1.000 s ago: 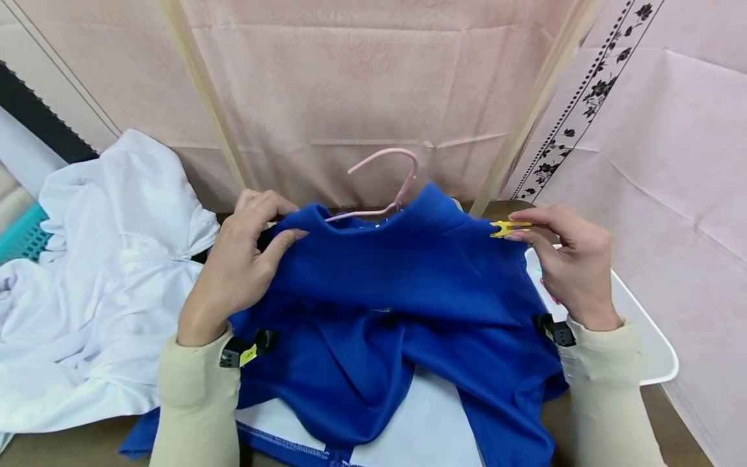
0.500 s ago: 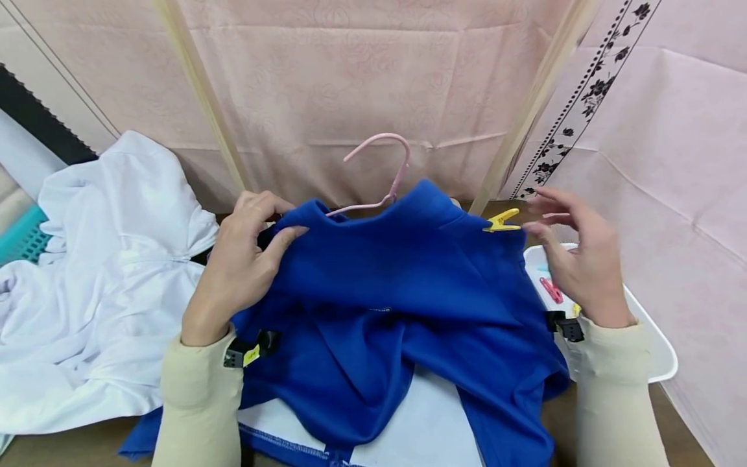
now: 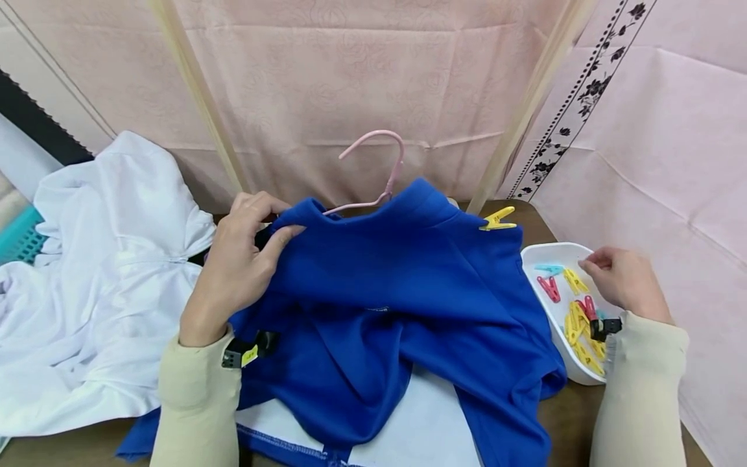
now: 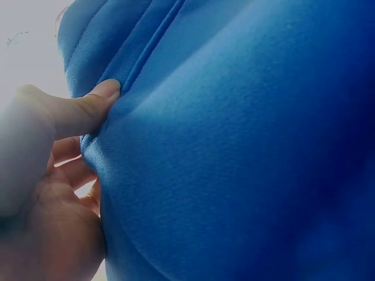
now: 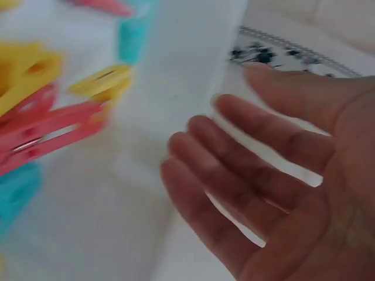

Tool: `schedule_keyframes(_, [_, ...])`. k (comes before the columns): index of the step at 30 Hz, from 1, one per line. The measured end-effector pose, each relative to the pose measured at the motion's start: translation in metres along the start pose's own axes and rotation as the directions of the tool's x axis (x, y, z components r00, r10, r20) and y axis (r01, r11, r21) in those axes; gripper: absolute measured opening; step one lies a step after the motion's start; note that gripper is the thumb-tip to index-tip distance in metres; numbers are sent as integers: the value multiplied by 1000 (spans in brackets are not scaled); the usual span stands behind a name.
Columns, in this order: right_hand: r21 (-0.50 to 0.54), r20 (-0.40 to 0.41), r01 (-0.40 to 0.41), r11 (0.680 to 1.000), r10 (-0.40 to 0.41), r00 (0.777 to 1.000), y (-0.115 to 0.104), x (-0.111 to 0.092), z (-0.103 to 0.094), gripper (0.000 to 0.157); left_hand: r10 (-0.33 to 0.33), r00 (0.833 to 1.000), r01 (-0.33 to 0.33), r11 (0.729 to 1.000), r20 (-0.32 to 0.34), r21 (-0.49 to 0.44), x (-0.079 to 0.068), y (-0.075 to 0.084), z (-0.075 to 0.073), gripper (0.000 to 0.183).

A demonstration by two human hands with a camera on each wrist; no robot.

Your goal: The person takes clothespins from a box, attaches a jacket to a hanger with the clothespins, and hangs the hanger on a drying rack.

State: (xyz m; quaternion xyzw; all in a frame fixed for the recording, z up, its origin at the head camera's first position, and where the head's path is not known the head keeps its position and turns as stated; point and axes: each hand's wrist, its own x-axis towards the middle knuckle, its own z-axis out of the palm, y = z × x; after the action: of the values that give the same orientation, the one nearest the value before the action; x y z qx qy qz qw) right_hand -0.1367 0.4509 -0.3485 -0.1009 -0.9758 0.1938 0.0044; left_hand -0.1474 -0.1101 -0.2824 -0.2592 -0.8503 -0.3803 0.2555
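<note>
A blue shirt (image 3: pixel 373 266) hangs on a pink hanger (image 3: pixel 397 172) whose hook rises out of the collar. My left hand (image 3: pixel 236 259) pinches the shirt beside the collar, thumb in front and fingers behind, as the left wrist view (image 4: pixel 107 88) also shows with the thumb on the cloth. A yellow clothespin (image 3: pixel 498 219) grips the shirt's right shoulder. My right hand (image 3: pixel 624 279) hovers over the right side of a white tray (image 3: pixel 560 249) of clothespins. In the right wrist view its fingers (image 5: pixel 234 170) are loosely bent with nothing between them, beside a red clothespin (image 5: pixel 53 134).
Several yellow, red and light blue clothespins lie in the tray. White clothing (image 3: pixel 111 285) is heaped at the left over a teal basket (image 3: pixel 23 237). Two pale upright poles (image 3: pixel 198 91) stand behind the shirt, before a pink cloth backdrop (image 3: pixel 373 78).
My right hand has let go of the yellow clothespin, which stays clipped on the shoulder, and has moved right and down to the tray. My left hand keeps its pinch on the shirt.
</note>
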Motion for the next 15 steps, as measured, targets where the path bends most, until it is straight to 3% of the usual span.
schedule_keyframes(4, [-41,134,-39,998,44,990,13,6,7,51,1,1000,-1,1000,-4,3,0,0,0,8])
schedule_keyframes(9, [-84,268,-53,995,74,961,13,11,12,64,-4,1000,4,1000,-4,-23,-1,1,0,7])
schedule_keyframes(15, [-87,361,-48,995,76,930,14,14,15,54,-10,1000,10,999,-4,-39,0,3,0,7])
